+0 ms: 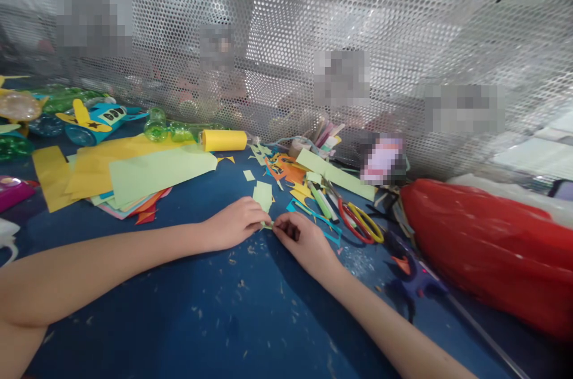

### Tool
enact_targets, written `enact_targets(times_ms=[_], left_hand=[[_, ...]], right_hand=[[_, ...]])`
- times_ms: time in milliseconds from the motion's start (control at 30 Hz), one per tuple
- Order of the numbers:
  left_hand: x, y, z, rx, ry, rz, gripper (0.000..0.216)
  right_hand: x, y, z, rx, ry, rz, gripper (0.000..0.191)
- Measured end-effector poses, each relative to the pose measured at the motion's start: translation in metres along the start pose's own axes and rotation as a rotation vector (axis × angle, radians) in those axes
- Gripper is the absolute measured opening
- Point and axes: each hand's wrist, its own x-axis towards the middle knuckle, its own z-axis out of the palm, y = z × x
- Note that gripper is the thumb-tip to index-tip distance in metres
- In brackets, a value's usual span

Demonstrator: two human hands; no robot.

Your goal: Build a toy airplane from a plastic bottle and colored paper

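Note:
My left hand (239,222) and my right hand (301,237) meet low over the middle of the blue table, fingers closed. Between their fingertips is a small pale green paper piece (267,225), pinched from both sides. Just behind my left fingers lies a larger pale green paper strip (262,193). Orange, yellow and blue paper scraps (289,169) are scattered beyond my right hand. To its right lie the scissors (364,222) with red and yellow handles and a green marker (322,201).
Coloured paper sheets (156,176) are stacked at left, near a blue-and-yellow bottle airplane (101,119) and a yellow-wrapped bottle (224,140). A glue gun (416,277) and a red plastic bag (483,247) occupy the right. A perforated metal screen (286,21) stands behind the table.

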Motion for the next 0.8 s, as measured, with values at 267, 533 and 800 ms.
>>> enact_targets(times_ms=[267, 533, 800], left_hand=[[-0.0018, 0.0004, -0.0008, 0.030, -0.011, -0.047, 0.017], [-0.0030, -0.0020, 0.0011, 0.030, -0.011, -0.060, 0.017], [-0.0002, 0.0001, -0.0008, 0.026, 0.017, -0.044, 0.015]], right_hand=[[-0.0008, -0.0009, 0.0000, 0.007, 0.000, -0.023, 0.011], [-0.0013, 0.0003, 0.0008, 0.004, 0.004, 0.011, 0.009], [0.0006, 0.0010, 0.0001, -0.016, 0.013, 0.021, 0.010]])
